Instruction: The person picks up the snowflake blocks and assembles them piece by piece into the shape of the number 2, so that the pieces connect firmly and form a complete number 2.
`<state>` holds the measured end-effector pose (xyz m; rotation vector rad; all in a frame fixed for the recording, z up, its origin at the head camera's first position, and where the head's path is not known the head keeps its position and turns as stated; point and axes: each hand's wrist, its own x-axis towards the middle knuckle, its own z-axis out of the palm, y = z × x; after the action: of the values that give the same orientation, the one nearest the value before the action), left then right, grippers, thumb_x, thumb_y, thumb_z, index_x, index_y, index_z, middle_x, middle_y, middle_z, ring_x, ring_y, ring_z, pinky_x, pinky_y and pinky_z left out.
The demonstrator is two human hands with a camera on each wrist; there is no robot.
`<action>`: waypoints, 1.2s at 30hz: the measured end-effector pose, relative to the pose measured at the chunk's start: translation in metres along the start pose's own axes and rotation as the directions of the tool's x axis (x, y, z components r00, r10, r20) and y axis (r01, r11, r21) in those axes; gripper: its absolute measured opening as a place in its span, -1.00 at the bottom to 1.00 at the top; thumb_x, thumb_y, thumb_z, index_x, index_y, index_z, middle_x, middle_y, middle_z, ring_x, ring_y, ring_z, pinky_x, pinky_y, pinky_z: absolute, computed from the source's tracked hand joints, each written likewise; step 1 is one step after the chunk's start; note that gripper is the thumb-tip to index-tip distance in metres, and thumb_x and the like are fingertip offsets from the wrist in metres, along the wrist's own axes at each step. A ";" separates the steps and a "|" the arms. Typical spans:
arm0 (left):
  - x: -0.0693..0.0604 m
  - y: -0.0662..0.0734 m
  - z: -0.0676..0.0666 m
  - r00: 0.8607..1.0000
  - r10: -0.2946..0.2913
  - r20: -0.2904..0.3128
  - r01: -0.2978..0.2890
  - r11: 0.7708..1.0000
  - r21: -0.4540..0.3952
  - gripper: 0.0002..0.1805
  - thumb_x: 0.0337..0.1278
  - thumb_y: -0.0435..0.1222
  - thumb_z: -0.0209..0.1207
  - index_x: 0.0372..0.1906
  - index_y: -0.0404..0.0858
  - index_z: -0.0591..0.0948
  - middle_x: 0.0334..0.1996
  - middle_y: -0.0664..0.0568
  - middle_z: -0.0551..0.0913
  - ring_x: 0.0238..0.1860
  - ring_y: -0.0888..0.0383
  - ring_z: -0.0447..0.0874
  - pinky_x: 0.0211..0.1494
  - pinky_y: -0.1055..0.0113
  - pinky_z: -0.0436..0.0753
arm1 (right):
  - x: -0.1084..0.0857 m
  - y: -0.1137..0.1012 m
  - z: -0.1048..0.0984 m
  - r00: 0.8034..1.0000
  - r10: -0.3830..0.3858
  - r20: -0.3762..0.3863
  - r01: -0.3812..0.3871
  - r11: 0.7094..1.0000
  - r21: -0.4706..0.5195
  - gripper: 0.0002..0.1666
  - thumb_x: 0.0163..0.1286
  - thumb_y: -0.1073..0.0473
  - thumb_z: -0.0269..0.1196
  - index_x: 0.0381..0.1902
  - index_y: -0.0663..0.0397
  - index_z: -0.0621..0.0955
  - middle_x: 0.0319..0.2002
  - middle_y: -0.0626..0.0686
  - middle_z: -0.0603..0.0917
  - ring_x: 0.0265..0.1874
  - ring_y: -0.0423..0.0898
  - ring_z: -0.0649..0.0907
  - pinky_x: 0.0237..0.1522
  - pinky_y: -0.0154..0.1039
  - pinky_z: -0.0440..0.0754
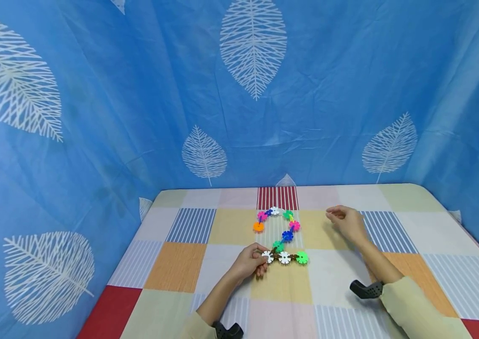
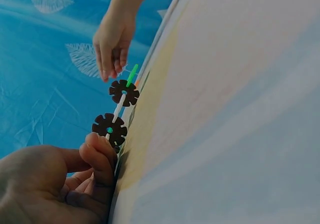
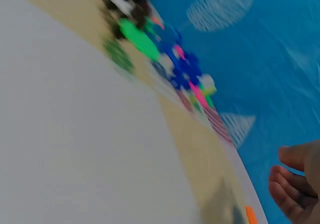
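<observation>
A chain of colourful snowflake building discs (image 1: 287, 236) lies on the table, curved at the top with a straight row along the bottom, like a figure 2. My left hand (image 1: 249, 261) pinches the white disc (image 1: 267, 256) at the left end of that bottom row. In the left wrist view, brown discs (image 2: 124, 92) stand upright between paler ones beyond the fingertips. To the right of the chain, my right hand (image 1: 347, 223) is held above the cloth, fingers loosely bent, with nothing seen in it. An orange disc (image 1: 258, 227) ends the curve at upper left.
A patchwork cloth (image 1: 222, 282) covers the table. Blue curtains (image 1: 328, 94) with white leaf prints hang behind and at the sides. Black wrist straps (image 1: 366, 289) sit on both forearms. In the right wrist view, a small orange patch (image 3: 251, 214) shows near the hand; what it is, I cannot tell.
</observation>
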<state>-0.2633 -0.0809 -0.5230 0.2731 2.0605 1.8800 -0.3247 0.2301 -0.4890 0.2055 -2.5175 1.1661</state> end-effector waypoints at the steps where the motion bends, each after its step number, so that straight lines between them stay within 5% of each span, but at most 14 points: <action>1: 0.000 0.000 0.000 1.000 0.003 0.001 -0.003 1.000 0.000 -0.81 0.19 -0.51 0.05 -0.09 -0.43 0.44 -0.70 0.01 0.51 -0.77 0.27 0.40 -0.70 0.51 0.43 | 0.006 0.005 -0.003 0.999 -0.013 -0.034 0.011 0.999 -0.044 -0.76 0.24 0.26 0.26 -0.19 0.32 0.64 -0.43 0.19 0.66 -0.48 0.04 0.63 -0.49 -0.24 0.55; 4: 0.000 -0.002 0.000 1.000 0.009 0.003 -0.009 1.000 0.001 -0.81 0.20 -0.50 0.05 -0.08 -0.42 0.44 -0.70 0.01 0.51 -0.77 0.27 0.40 -0.70 0.51 0.43 | 0.020 0.021 -0.011 0.998 -0.021 -0.058 0.013 0.990 -0.139 -0.67 0.23 0.27 0.26 -0.09 0.38 0.60 -0.35 0.30 0.63 -0.41 0.15 0.61 -0.46 -0.11 0.54; 9: -0.001 -0.003 0.001 1.000 0.016 0.016 -0.016 1.000 0.007 -0.79 0.22 -0.48 0.04 -0.05 -0.41 0.44 -0.68 0.00 0.51 -0.76 0.26 0.42 -0.70 0.51 0.44 | 0.024 0.046 -0.011 1.000 0.015 0.028 -0.008 0.972 -0.236 -0.61 0.27 0.25 0.22 -0.06 0.50 0.55 -0.32 0.42 0.57 -0.61 0.06 0.48 -0.60 -0.19 0.39; 17: -0.003 0.000 0.002 1.000 0.008 0.006 -0.008 1.000 0.005 -0.79 0.23 -0.48 0.03 -0.05 -0.41 0.43 -0.68 -0.01 0.51 -0.76 0.24 0.41 -0.70 0.51 0.43 | 0.017 0.057 -0.002 0.999 0.023 -0.022 -0.027 0.976 -0.215 -0.67 0.16 0.27 0.30 -0.18 0.45 0.58 -0.34 0.32 0.49 -0.40 0.12 0.48 -0.42 -0.05 0.43; 21: -0.004 0.004 0.002 1.000 -0.003 -0.007 0.003 1.000 -0.005 -0.81 0.22 -0.49 0.03 -0.07 -0.41 0.44 -0.68 -0.01 0.51 -0.76 0.25 0.41 -0.70 0.51 0.43 | 0.015 0.058 -0.001 0.999 0.038 -0.031 -0.041 0.995 -0.086 -0.69 0.19 0.27 0.29 -0.16 0.36 0.54 -0.30 0.30 0.57 -0.40 0.04 0.54 -0.40 -0.20 0.50; 24: -0.004 0.005 0.003 1.000 -0.006 -0.007 0.006 1.000 -0.013 -0.81 0.22 -0.50 0.02 -0.07 -0.42 0.44 -0.68 -0.01 0.51 -0.76 0.26 0.40 -0.70 0.52 0.43 | 0.011 0.061 0.000 1.000 0.016 -0.024 -0.013 0.992 0.127 -0.75 0.23 0.27 0.27 -0.19 0.33 0.53 -0.34 0.21 0.63 -0.42 -0.13 0.58 -0.43 -0.38 0.54; 28: -0.004 0.005 0.002 1.000 -0.008 -0.008 0.007 0.999 -0.032 -0.80 0.22 -0.49 0.02 -0.06 -0.43 0.45 -0.68 -0.01 0.51 -0.76 0.27 0.40 -0.69 0.52 0.42 | 0.001 0.057 0.002 0.997 -0.067 0.024 0.051 0.904 0.423 -0.75 0.23 0.35 0.24 -0.17 0.40 0.51 -0.39 0.08 0.66 -0.45 -0.21 0.63 -0.42 -0.40 0.61; 30: -0.003 0.004 0.001 1.000 -0.008 -0.011 0.007 0.999 -0.047 -0.77 0.22 -0.49 0.01 -0.03 -0.45 0.45 -0.68 0.00 0.51 -0.76 0.29 0.39 -0.69 0.53 0.42 | -0.007 0.049 0.003 0.991 -0.118 0.062 0.074 0.873 0.482 -0.72 0.21 0.38 0.24 -0.12 0.41 0.51 -0.39 0.04 0.67 -0.44 -0.18 0.66 -0.40 -0.35 0.62; 36: -0.001 0.001 -0.002 1.000 -0.022 -0.011 0.021 0.990 -0.142 -0.70 0.22 -0.52 -0.02 0.05 -0.50 0.43 -0.67 0.02 0.49 -0.73 0.31 0.35 -0.68 0.56 0.37 | -0.040 0.016 0.013 0.954 -0.233 0.187 0.104 0.844 0.526 -0.73 0.19 0.42 0.24 -0.13 0.44 0.55 -0.34 0.19 0.67 -0.43 -0.02 0.68 -0.40 -0.21 0.65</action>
<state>-0.2634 -0.0833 -0.5218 0.2037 1.9173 2.0083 -0.2950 0.2302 -0.5233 0.7359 -2.2582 1.8072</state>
